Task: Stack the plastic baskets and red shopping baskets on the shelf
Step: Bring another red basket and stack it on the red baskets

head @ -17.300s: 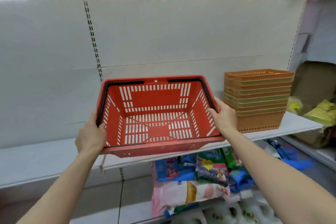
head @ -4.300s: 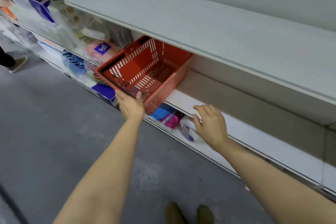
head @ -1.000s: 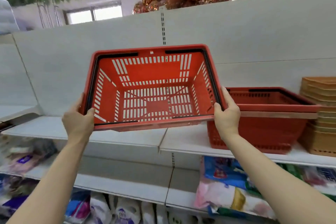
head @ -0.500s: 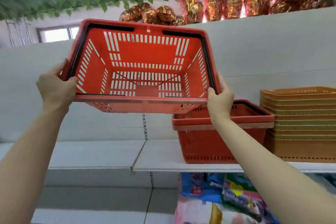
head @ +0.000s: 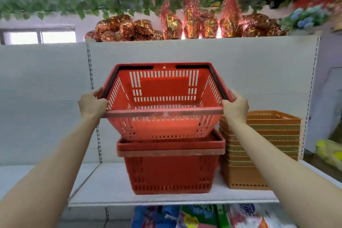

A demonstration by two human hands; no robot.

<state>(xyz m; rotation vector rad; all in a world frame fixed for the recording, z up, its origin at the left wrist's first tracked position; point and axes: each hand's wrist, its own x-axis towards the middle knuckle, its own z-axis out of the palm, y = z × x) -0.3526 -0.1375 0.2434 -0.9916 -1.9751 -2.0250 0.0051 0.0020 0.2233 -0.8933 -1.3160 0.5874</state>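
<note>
I hold a red shopping basket (head: 164,98) by its two short sides, my left hand (head: 92,105) on the left rim and my right hand (head: 235,106) on the right rim. Its opening tilts toward me. Its bottom dips into the mouth of the red baskets (head: 170,170) standing on the white shelf (head: 111,187), which show two nested rims. Right beside them stands a stack of several orange and tan plastic baskets (head: 262,146).
The white back panel (head: 240,72) rises behind the baskets. Foil-wrapped goods (head: 185,26) sit on top of it under hanging green leaves. Colourful packets (head: 199,216) lie on the shelf below. A yellow-green bag (head: 329,152) lies at the far right.
Over the last second I lifted the held basket, carried it right, and lowered it over the shelf baskets, where its bottom now enters the top one.
</note>
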